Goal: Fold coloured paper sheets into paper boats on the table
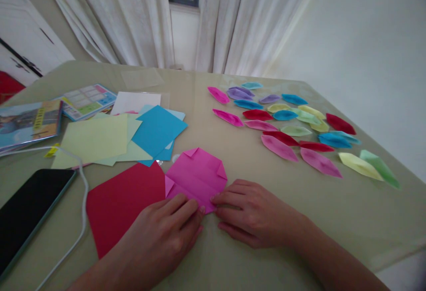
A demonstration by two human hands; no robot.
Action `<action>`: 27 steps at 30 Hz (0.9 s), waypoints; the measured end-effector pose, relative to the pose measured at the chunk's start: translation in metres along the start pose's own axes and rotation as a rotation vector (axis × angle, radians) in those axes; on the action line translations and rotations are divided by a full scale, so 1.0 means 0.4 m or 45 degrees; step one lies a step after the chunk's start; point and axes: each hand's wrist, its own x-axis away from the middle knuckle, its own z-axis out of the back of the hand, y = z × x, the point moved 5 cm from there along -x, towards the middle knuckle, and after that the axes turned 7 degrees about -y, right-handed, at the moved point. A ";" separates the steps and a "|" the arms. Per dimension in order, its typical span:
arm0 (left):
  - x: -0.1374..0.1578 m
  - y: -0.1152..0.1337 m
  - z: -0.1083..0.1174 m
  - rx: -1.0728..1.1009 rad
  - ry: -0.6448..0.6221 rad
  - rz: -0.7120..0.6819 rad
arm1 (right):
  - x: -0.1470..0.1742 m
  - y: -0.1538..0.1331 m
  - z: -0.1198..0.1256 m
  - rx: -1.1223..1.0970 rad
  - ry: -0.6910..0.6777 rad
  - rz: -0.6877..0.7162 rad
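A sheet of pink origami paper (pixel 198 173) lies flat on the table in front of me, with creases across it and its visible corners folded inward. My left hand (pixel 173 224) is at its near left edge, fingers bent and thumb pressed on the paper near the closest corner. From the other side, my right hand (pixel 249 213) pinches the near right edge, its fingertips close to my left thumb. My hands partly hide that near corner. A red paper sheet (pixel 128 202) lies to the left, partly under my left hand and forearm.
Several folded paper boats (pixel 279 147) in many colours spread over the table's right side. To the left lie blue sheets (pixel 159 129), pale yellow-green sheets (pixel 96 140), a booklet (pixel 29 122), a phone (pixel 33 215) and a white cable (pixel 84 202). Curtains (pixel 133 16) hang behind the table.
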 end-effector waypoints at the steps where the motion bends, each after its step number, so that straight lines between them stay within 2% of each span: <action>1: 0.000 0.000 0.000 0.003 0.003 0.003 | 0.000 0.000 -0.001 0.004 0.005 0.003; 7: -0.006 -0.001 0.009 0.017 0.050 0.019 | 0.000 0.002 -0.008 0.021 0.023 0.013; 19: -0.007 -0.001 -0.008 -0.002 -0.053 0.027 | -0.011 -0.009 -0.017 0.154 0.025 0.008; 27: -0.005 -0.002 -0.005 -0.013 -0.026 0.001 | -0.008 -0.004 -0.011 0.106 0.006 0.053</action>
